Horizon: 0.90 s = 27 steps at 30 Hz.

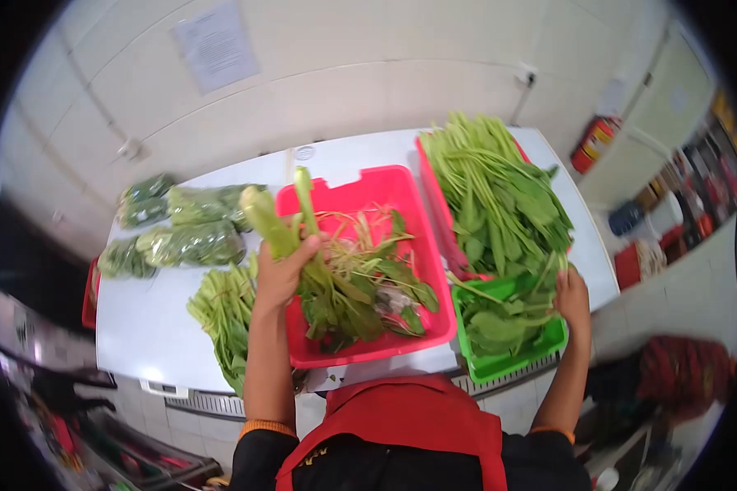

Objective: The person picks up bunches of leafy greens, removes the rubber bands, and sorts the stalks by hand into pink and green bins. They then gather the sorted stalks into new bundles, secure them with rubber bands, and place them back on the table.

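My left hand (287, 274) is closed around a bunch of leafy greens (336, 303), pale thick stalks pointing up and leaves hanging down over the pink tray (377, 353). Inside that tray lie loose leaves, thin roots and trimmings (368, 245). At the right, my right hand (574, 293) is closed at the edge of the green basket (512, 370), fingers pinching the stalk of a leafy green (540, 286). Other green leaves (499, 327) lie in this basket. Part of the right hand's grip is hidden by its own fingers.
Behind the basket, a second pink tray (434, 192) is heaped with long-stemmed greens (491, 188). Several plastic-wrapped packs of greens (192, 244) lie at the table's left. An unwrapped bundle (225, 307) sits near the front edge of the white table (151, 327).
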Tool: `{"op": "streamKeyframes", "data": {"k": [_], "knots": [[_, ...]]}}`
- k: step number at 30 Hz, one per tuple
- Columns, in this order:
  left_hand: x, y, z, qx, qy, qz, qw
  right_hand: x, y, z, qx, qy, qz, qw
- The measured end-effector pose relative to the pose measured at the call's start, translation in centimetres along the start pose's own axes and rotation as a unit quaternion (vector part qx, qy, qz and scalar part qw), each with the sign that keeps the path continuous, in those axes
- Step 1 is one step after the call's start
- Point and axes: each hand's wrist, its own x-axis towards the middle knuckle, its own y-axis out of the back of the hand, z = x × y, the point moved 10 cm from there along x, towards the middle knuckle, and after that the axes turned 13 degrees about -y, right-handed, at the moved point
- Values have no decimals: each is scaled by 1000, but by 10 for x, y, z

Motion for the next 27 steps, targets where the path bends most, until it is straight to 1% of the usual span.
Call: {"op": "streamKeyframes", "data": {"k": [1, 3, 4, 6, 8, 10, 12, 14, 16, 17, 18, 20, 21, 23, 24, 26, 27], "knots": [[2, 1, 3, -10, 7, 16, 1000, -4, -5, 4, 51, -53, -15, 997], [2, -2, 5, -37, 30, 38, 998, -16, -11, -32, 115, -13, -83, 990], [4, -4, 5, -48, 32, 29, 998, -30, -10, -49, 149, -1, -114, 982], [5, -7, 2, -70, 43, 38, 996, -63, -4, -115, 194, 71, -137, 969], [5, -9, 1, -73, 46, 46, 995, -99, 12, -180, 260, 166, -122, 943], [7, -10, 1, -65, 35, 56, 996, -127, 34, -235, 325, 282, -105, 896], [14, -22, 20, -56, 9, 44, 997, -153, 45, -292, 362, 364, -84, 854], [23, -31, 43, -33, -29, 18, 999, -157, 30, -343, 363, 423, -145, 818], [31, -39, 68, 7, -78, -20, 997, -155, -12, -384, 360, 414, -262, 794], [32, -40, 78, 30, -85, -17, 996, -150, -37, -399, 316, 412, -285, 806], [31, -42, 88, 53, -94, -13, 994, -147, -64, -408, 271, 410, -307, 815], [30, -44, 99, 79, -103, -3, 992, -149, -111, -412, 121, 463, -226, 848], [28, -45, 102, 82, -103, 2, 991, -151, -135, -405, 87, 531, -153, 829], [27, -48, 107, 95, -107, -5, 990, -183, -158, -396, 64, 608, -127, 781], [26, -49, 107, 103, -110, -15, 988, -201, -164, -395, 73, 621, -178, 759], [23, -48, 98, 110, -99, -44, 988, -193, -193, -391, 101, 520, -317, 787], [22, -43, 93, 87, -95, -26, 991, -189, -206, -384, 114, 460, -383, 793]]}}
